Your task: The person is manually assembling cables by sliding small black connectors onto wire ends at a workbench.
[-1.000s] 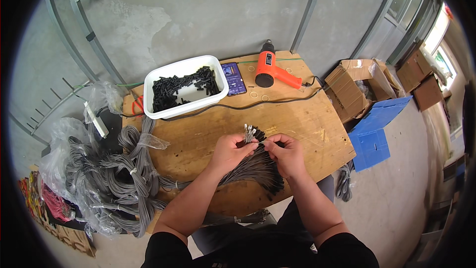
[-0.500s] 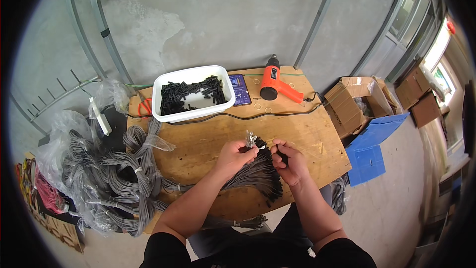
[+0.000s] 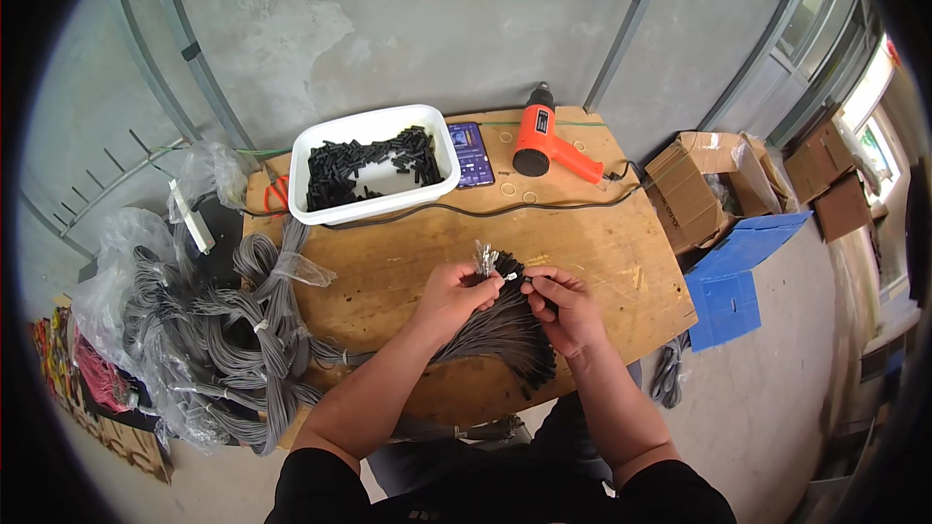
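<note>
My left hand [image 3: 452, 295] is closed on the ends of several thin grey wires, whose pale metal terminals [image 3: 485, 257] stick up past the fingers. Close by on the right, my right hand [image 3: 568, 309] pinches a small black tube beside the terminals. More black shows inside its curled fingers, partly hidden. Below and between both hands fans the grey wire bundle [image 3: 485, 332], many of its ends covered with black tubes [image 3: 544, 369]. A white plastic tub [image 3: 303, 209] of loose short black tubes [image 3: 335, 170] stands beyond my hands.
An orange heat gun [image 3: 553, 146] lies at the back of the wooden table [image 3: 602, 252], near a phone [image 3: 472, 155]. A black cord [image 3: 466, 209] crosses the tabletop. Coiled grey wires [image 3: 262, 320] and plastic bags fill the left side. Cardboard boxes [image 3: 689, 194] stand at right.
My right hand has moved left, bringing its fingertips against the wire ends by my left hand. The whole view has shifted slightly.
</note>
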Available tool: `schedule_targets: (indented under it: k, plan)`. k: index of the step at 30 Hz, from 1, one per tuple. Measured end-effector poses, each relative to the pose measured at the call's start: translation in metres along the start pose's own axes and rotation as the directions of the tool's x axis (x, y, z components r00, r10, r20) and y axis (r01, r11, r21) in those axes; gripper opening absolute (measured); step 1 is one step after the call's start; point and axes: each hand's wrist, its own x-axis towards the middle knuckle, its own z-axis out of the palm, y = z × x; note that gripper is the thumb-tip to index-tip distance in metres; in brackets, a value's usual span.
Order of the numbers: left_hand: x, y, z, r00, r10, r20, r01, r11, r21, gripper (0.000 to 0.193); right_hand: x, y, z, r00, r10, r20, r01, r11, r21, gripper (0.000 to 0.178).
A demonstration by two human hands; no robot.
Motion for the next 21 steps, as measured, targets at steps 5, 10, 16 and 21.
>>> schedule_targets:
  k: [5,10,16,21]
  plan:
    - [0.0,0.001,0.0,1.0,0.004,0.01,-0.004,0.999,-0.037,0.01,-0.001,0.002,0.003,0.999,-0.037,-0.019,0.037,0.998,-0.044,0.009]
    - [-0.001,0.0,-0.002,1.0,0.01,0.015,-0.01,0.999,-0.034,0.01,0.0,0.008,0.007,0.993,-0.089,-0.077,0.078,0.989,-0.126,0.011]
    - [-0.003,0.002,-0.001,0.999,0.005,0.04,-0.005,1.0,0.002,0.011,0.001,0.011,0.005,0.987,-0.143,-0.075,0.133,0.984,-0.121,0.01]
    - [-0.002,0.001,-0.003,0.999,0.004,0.054,-0.004,1.0,0.005,0.009,0.001,0.011,0.005,0.989,-0.133,-0.069,0.125,0.987,-0.101,0.012]
